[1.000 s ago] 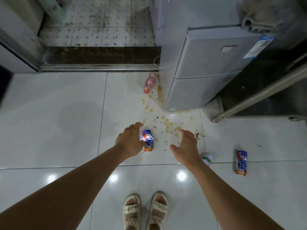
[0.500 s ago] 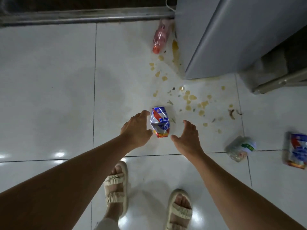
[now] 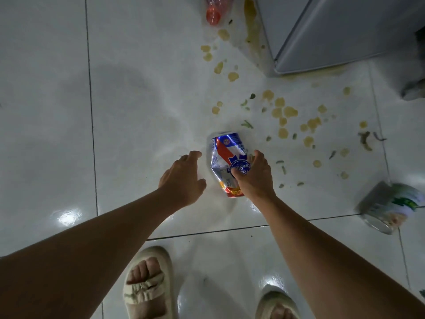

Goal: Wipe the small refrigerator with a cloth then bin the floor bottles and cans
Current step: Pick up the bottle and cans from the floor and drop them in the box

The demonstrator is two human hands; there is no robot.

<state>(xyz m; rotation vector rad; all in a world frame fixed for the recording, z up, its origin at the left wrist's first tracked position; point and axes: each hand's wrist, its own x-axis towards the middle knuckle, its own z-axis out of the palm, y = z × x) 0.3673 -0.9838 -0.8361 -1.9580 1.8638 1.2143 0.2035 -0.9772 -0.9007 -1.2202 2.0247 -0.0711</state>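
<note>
Right hand (image 3: pixel 254 177) grips the crushed can (image 3: pixel 226 157) on the floor; left hand (image 3: pixel 184 178) hovers open just beside it. Beyond the can, a red bottle (image 3: pixel 216 10) lies by the refrigerator (image 3: pixel 340 31).

Both forearms are bare from the frame's lower edge to the wrists, with no sleeves, watch or bands showing. The left hand (image 3: pixel 184 178) and right hand (image 3: pixel 256 178) carry no gloves or rings that can be made out. On the 2 feet are cream-coloured open-toe sandals: the left sandal (image 3: pixel 147 286) has a wide ruched strap across the foot, behind bare toes, and a thick pale sole; the right sandal (image 3: pixel 277 305), beside it, is partly cut off by the frame's edge.
</note>
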